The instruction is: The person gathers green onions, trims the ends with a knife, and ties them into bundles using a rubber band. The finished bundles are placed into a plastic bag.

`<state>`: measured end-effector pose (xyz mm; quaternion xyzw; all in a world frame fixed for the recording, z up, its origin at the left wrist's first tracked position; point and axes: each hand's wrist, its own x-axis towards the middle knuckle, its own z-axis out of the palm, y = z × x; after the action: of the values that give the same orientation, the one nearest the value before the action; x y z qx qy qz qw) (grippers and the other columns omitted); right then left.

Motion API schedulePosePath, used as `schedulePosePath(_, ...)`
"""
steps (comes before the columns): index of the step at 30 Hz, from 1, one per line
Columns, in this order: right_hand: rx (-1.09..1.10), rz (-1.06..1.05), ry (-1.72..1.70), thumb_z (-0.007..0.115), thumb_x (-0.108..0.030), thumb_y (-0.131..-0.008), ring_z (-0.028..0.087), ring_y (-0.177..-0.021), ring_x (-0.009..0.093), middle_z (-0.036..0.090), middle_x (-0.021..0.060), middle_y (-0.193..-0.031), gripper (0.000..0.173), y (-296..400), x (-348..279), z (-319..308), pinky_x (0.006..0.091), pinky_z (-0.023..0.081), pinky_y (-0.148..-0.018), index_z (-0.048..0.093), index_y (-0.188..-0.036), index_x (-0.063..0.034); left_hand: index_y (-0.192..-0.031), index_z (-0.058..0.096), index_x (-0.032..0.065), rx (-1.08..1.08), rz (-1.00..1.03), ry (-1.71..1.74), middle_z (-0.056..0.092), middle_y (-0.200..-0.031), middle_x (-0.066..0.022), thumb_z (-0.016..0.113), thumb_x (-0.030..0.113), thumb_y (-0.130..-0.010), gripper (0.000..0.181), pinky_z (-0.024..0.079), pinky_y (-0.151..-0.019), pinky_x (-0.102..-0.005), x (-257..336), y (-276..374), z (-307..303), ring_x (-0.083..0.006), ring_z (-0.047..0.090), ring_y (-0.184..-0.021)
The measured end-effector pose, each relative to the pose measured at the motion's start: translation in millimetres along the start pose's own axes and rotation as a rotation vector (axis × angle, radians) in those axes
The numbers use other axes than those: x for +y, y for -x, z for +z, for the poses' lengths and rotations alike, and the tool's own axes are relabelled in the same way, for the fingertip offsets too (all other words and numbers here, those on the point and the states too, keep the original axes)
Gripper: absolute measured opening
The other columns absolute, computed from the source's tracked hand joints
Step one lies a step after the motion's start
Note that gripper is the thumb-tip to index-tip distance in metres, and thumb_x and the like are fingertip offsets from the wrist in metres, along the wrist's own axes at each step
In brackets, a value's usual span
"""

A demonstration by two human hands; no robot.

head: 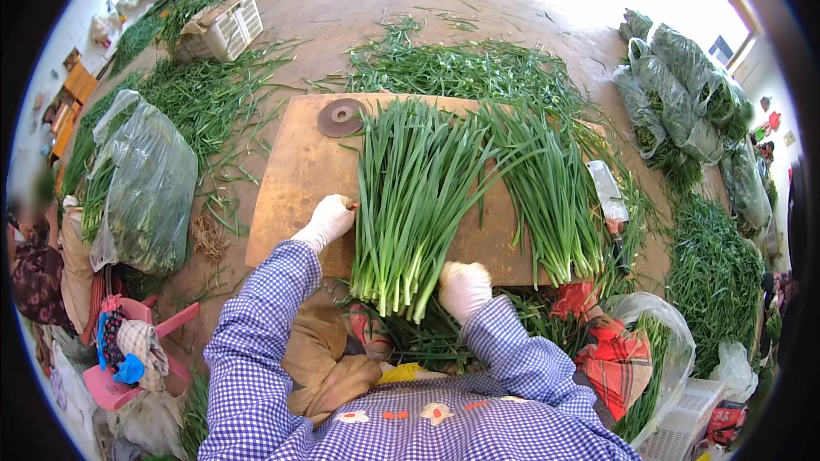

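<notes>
A large bunch of long flat-leaved greens [410, 192], like garlic chives, lies on a worn wooden board [301, 166] with its pale stem ends towards me. My left hand [330, 221], in a whitish glove, is against the bunch's left side; its fingertips are partly hidden. Beside the stem ends on the right is my right hand [464, 288], gloved, curled and blurred. Whether either hand grips any stems is unclear. A second, smaller bunch of greens [554, 205] rests on the board's right part. Along its right side is a cleaver [607, 192] with a dark handle.
A brown abrasive disc [339, 118] lies at the board's far left. Loose greens [461, 70] cover the floor beyond. Plastic bags of greens stand left [144, 186] and right [685, 96]. A pink chair [115, 387] holds cloths. At far left sits another person [38, 269].
</notes>
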<state>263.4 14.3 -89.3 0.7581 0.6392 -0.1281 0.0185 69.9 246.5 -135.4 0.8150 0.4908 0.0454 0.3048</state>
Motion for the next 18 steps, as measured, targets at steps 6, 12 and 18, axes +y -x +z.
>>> schedulePosePath(6,-0.153,0.509,-0.800,0.056,-0.015,-0.086,0.064,-0.056,0.019,0.068,0.0147,-0.077,0.022,-41,44,-10,0.0348,0.054,-0.058,0.066,-0.098,0.0012,-0.097,0.071,0.0052,0.108,-0.017,-0.020,0.067,-0.089,-0.0191,0.057,0.021,-0.083,0.024,0.051,-0.078,-0.0408,6,3,5,-0.0352,0.064,-0.084)
schedulePosePath(12,-0.014,0.427,-0.382,0.055,-0.027,-0.087,0.064,-0.097,0.033,0.068,0.0184,-0.101,0.038,-59,32,-9,0.0417,0.049,-0.088,0.062,-0.118,-0.0062,-0.095,0.069,0.0026,0.090,-0.298,0.498,0.067,-0.079,-0.0122,0.055,0.017,-0.090,0.021,0.050,-0.064,-0.0329,20,10,3,-0.0229,0.063,-0.070)
schedulePosePath(18,0.035,0.459,-1.149,0.057,-0.022,-0.086,0.066,-0.091,0.031,0.069,0.0175,-0.099,0.032,-82,54,24,0.0371,0.051,-0.083,0.065,-0.111,-0.0032,-0.087,0.065,0.0054,0.101,-0.272,1.050,0.062,-0.069,-0.0012,0.054,0.020,-0.095,0.020,0.040,-0.044,-0.0245,53,15,24,-0.0104,0.051,-0.050)
